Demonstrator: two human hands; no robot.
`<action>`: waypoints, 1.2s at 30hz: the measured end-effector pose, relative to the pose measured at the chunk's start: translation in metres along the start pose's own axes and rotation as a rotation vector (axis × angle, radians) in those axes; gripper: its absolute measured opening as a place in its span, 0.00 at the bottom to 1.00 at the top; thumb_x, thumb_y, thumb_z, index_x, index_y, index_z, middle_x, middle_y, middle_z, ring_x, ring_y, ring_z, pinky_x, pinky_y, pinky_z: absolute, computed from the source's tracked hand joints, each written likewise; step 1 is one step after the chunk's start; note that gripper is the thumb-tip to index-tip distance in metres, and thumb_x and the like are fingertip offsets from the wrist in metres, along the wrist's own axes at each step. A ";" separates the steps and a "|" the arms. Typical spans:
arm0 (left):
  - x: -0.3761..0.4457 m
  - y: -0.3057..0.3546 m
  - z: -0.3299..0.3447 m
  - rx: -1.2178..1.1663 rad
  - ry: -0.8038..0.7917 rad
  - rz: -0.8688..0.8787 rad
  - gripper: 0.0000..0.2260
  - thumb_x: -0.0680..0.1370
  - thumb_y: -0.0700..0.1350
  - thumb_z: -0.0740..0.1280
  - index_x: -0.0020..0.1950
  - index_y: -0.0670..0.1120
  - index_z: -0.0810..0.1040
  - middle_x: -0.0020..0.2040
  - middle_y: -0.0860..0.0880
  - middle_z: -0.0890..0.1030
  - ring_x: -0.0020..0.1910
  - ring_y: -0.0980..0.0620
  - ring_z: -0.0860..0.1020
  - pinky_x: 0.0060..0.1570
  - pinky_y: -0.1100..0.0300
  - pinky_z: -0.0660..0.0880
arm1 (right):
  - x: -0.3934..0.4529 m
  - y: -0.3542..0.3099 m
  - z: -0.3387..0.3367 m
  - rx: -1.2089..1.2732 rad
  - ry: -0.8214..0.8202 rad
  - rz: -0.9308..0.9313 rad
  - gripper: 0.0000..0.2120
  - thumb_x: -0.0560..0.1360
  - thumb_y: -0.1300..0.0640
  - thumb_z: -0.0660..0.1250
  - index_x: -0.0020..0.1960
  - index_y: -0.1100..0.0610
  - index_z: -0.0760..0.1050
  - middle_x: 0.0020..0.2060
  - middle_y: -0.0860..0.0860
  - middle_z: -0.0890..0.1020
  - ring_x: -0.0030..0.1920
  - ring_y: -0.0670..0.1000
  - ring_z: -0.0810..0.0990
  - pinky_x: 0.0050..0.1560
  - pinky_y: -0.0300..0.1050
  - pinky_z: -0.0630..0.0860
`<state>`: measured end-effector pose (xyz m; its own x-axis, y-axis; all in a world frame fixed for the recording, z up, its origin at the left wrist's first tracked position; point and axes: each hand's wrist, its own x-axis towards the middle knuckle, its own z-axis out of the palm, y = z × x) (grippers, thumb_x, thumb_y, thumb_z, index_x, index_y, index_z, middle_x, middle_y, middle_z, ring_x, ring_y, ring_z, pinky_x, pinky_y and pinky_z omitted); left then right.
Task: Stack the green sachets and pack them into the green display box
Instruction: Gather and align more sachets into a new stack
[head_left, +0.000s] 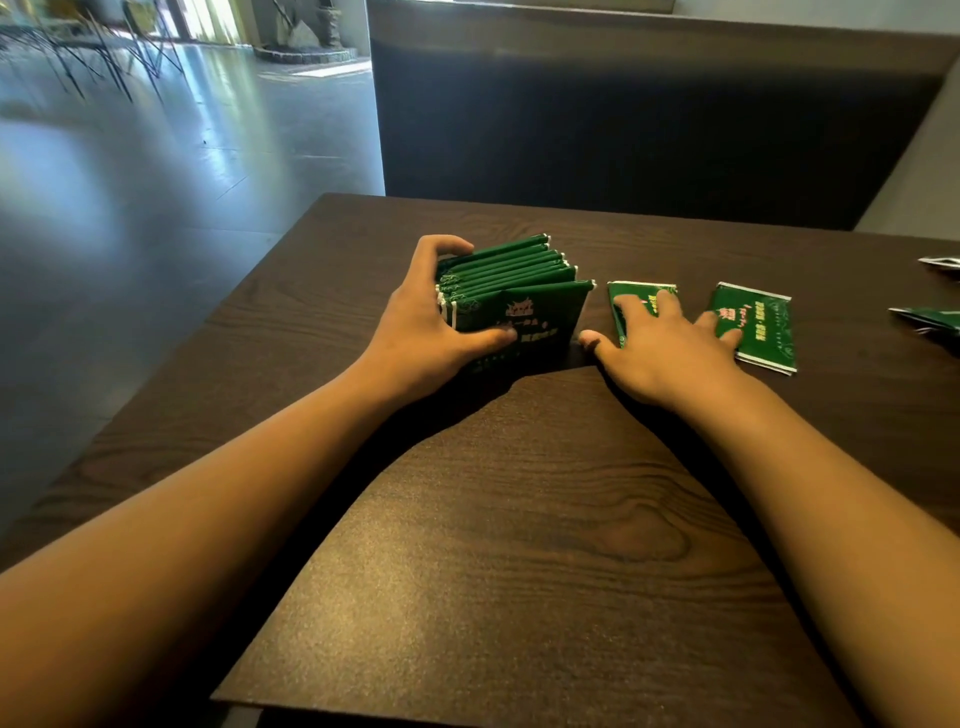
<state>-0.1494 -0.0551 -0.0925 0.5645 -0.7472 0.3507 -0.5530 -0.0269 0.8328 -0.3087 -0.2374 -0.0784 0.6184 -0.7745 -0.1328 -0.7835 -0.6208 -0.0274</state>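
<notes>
Head view: your left hand (421, 327) has its fingers clasped around an upright stack of sachets (514, 291) on the counter (519, 519); your right hand (660, 348) lies flat, fingers spread, on a loose sachet (631, 301). More sachets lie rightward; no box visible, so packing remains.

One upright stack of sachets (511, 291), two flat sachets (756, 327), two hands (665, 348)

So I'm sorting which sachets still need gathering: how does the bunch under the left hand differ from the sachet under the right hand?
The bunch of sachets stands on edge, many packed together; the single sachet lies flat and alone on the table. The left hand clasps the bunch from its side, while the right hand rests fingers on top of the single one. Both are green with white-edged seals.
</notes>
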 end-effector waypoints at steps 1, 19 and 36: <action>0.000 0.000 0.001 -0.002 0.000 0.001 0.34 0.71 0.42 0.81 0.69 0.52 0.66 0.63 0.54 0.76 0.63 0.55 0.79 0.64 0.49 0.79 | 0.000 0.001 0.001 -0.006 -0.006 -0.014 0.36 0.79 0.28 0.50 0.81 0.44 0.52 0.81 0.59 0.52 0.77 0.73 0.53 0.74 0.75 0.51; 0.001 -0.001 0.000 0.005 0.135 -0.025 0.33 0.71 0.42 0.81 0.69 0.51 0.66 0.61 0.55 0.76 0.62 0.55 0.78 0.62 0.55 0.79 | -0.013 -0.010 -0.007 0.190 0.350 -0.424 0.24 0.79 0.53 0.58 0.75 0.46 0.62 0.60 0.53 0.77 0.53 0.60 0.78 0.50 0.58 0.78; 0.007 -0.007 0.002 -0.004 0.240 -0.098 0.33 0.72 0.43 0.81 0.69 0.54 0.66 0.65 0.51 0.76 0.64 0.51 0.78 0.62 0.47 0.80 | -0.019 -0.002 -0.034 -0.019 0.541 -0.272 0.07 0.78 0.56 0.65 0.56 0.54 0.75 0.45 0.55 0.81 0.48 0.59 0.80 0.51 0.55 0.72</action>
<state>-0.1427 -0.0609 -0.0970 0.7450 -0.5621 0.3593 -0.4861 -0.0886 0.8694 -0.3171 -0.2253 -0.0422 0.7435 -0.5361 0.3997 -0.5948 -0.8034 0.0289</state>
